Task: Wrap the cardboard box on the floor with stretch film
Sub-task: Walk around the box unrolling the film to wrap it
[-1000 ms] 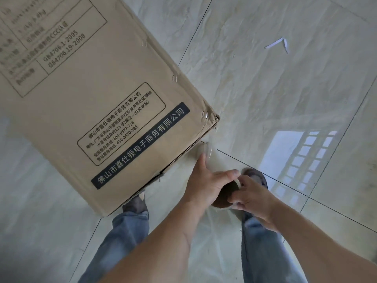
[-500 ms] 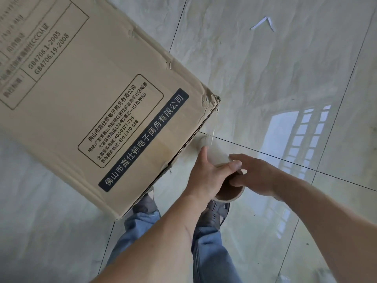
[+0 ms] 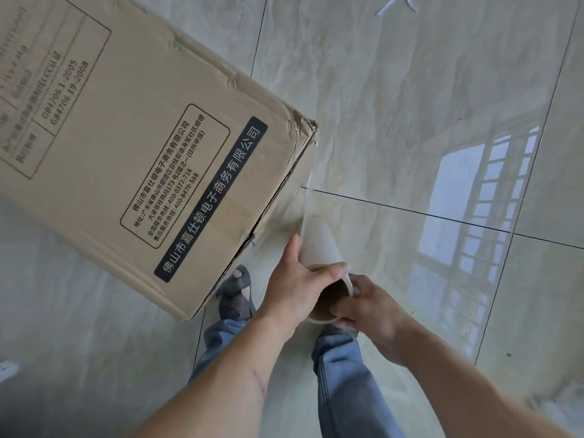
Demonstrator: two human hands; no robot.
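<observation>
The floor (image 3: 410, 90) was made of large glossy tiles, pale beige-grey with soft marble veins, and thin dark grout lines crossed it; the polish was strong enough to mirror a barred window (image 3: 480, 203) to the right of the cardboard box (image 3: 132, 147). The box stood on this floor and filled the upper left of the view; its printed face carried Chinese text, a dark label band and standard numbers; metal staples (image 3: 232, 83) sat along its upper edge, and the corner nearest to the hands looked crumpled. A thin transparent strip of stretch film (image 3: 308, 197) ran from that corner down to the stretch film roll (image 3: 319, 245), which was held just below and right of the box corner. The left hand (image 3: 297, 289) gripped the roll from the side, the thumb hooked over the rim of the cardboard core and the fingers laid along the roll; the right hand (image 3: 369, 308) held the near end of the roll, its fingers curled at the core opening. Below the box, a foot in a dark open-toe sandal (image 3: 237, 295) stood on the tile, with blue jeans (image 3: 344, 380) under the forearms. Far above the box corner, a small white scrap (image 3: 395, 4) lay on the floor; at the left edge, below the box, a white object (image 3: 6, 369) was only partly in view.
</observation>
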